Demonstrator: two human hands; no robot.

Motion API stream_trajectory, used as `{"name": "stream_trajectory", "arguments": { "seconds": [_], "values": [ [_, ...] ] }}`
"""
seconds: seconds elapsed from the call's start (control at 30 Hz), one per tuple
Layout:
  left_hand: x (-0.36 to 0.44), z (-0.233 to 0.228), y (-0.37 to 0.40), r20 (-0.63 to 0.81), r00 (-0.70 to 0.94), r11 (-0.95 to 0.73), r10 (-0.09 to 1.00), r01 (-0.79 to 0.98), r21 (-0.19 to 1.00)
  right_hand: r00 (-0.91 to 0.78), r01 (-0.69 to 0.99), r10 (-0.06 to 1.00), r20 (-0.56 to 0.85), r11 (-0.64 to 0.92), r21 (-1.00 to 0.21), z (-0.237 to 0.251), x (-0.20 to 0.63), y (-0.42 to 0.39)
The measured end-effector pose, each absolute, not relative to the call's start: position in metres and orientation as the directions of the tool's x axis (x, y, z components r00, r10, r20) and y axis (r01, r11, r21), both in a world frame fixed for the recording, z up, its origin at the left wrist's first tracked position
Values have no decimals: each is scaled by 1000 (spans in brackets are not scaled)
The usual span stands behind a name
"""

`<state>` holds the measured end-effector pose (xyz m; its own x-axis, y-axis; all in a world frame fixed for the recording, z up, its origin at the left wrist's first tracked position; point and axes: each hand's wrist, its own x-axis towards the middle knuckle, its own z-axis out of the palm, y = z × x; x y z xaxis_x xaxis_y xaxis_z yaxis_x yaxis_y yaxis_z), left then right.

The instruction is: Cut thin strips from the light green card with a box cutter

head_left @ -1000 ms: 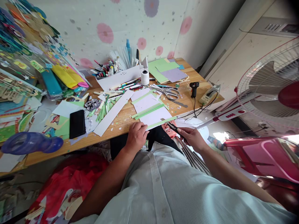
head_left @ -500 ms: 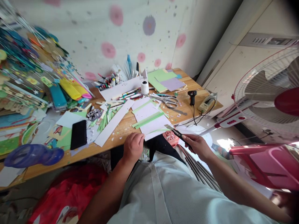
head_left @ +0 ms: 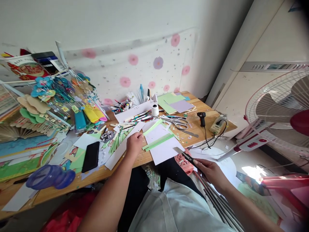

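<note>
My left hand (head_left: 135,144) is closed at the left edge of a white paper sheet (head_left: 160,154), its fingertips pinched together; I cannot make out what, if anything, is between them. A thin green paper strip (head_left: 153,126) runs from near those fingers across the sheet. More green strips (head_left: 159,142) lie bunched across its middle. In my right hand (head_left: 209,170) is a black utility knife (head_left: 187,157), its blade out and pointing left near the sheet's right front corner. A long white strip of card (head_left: 123,146) lies beside and beneath my left forearm.
Scissors (head_left: 178,122), a white thread spool (head_left: 154,110) and pens crowd the table's back. A black phone (head_left: 91,157) and purple vase-like container (head_left: 50,177) lie left. A glue gun (head_left: 201,119) stands right, near a fan (head_left: 277,112).
My left hand has moved left and away from the sheet's front edge. The green strip along that edge no longer shows. My right hand still holds the knife. The view has tilted upward.
</note>
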<state>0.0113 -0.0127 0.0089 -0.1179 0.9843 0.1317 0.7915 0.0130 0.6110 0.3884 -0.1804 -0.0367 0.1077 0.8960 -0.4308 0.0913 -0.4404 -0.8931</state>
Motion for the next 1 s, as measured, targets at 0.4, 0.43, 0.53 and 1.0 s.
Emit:
{"name": "stream_trajectory", "arguments": {
  "seconds": [0.4,0.43,0.53,1.0],
  "values": [
    [22,6,18,38,-108,88,993,931,355,85,55,902,-423,-429,-902,-43,391,-183],
    [22,9,16,48,-104,82,993,938,338,89,54,902,-423,-428,-902,-42,391,-183],
    [23,14,3,97,-50,14,994,940,341,94,58,895,-435,-441,-895,-39,390,-183],
    [14,-23,-35,225,258,-326,940,876,356,54,12,881,-469,-470,-882,-46,382,-183]
  ]
}}
